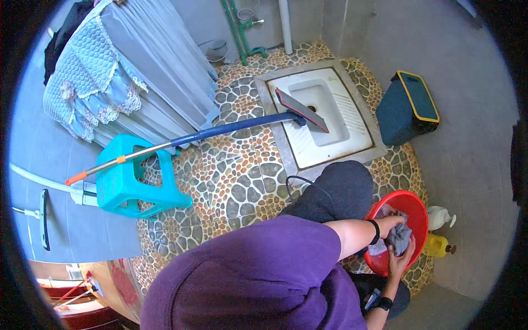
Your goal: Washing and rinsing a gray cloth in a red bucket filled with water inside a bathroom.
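A round red basin (420,215) stands on the floor in front of me, with grey wet-looking cloth (400,240) bunched inside it. From above, my left hand (390,225) reaches in, its fingers closed on the cloth and partly hidden by it. On the basin's near side, my right hand (401,260) wraps its fingers round the lower edge of the same cloth. More pale lilac cloth (377,247) lies in the basin beneath and beside the hands.
Beside the basin stand a white pump bottle (438,218) and a yellow bottle (437,246). A floor mop (231,127) leans from a teal stool (116,184) across to the squat toilet (313,151). A dark bin (397,113) stands near the wall; a cloth-covered appliance (159,60) is at left.
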The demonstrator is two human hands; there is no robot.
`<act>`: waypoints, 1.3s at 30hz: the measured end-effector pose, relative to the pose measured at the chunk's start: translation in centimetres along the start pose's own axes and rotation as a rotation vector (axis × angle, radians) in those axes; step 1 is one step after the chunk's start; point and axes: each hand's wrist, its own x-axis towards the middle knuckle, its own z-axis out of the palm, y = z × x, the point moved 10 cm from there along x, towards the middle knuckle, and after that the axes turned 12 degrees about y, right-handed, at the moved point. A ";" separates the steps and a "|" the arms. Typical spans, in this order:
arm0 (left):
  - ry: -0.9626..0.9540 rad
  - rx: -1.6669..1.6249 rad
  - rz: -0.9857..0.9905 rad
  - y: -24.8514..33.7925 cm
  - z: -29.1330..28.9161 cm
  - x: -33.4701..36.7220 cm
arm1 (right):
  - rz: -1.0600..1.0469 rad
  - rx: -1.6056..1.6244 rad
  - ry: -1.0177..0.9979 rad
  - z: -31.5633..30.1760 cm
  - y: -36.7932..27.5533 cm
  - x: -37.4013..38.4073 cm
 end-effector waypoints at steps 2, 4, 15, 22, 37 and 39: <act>-0.064 0.534 0.418 2.6 0.2 -1.2 | 0.212 0.185 -0.022 0.9 3.3 -0.1; -0.073 1.021 0.796 3.8 1.0 -3.4 | 0.375 0.200 0.034 0.9 6.1 -0.6; -0.203 0.382 0.484 2.0 2.2 -2.1 | 1.178 0.989 0.169 7.1 13.0 -4.3; 0.049 0.442 0.522 2.1 2.4 -2.7 | 1.425 1.080 0.006 8.5 14.3 -5.8; 0.629 0.275 0.642 6.1 -5.4 2.4 | 0.266 0.199 -0.096 4.1 4.4 0.2; 0.634 0.211 0.593 5.8 -7.3 4.6 | 0.123 0.019 -0.174 4.3 -0.2 1.0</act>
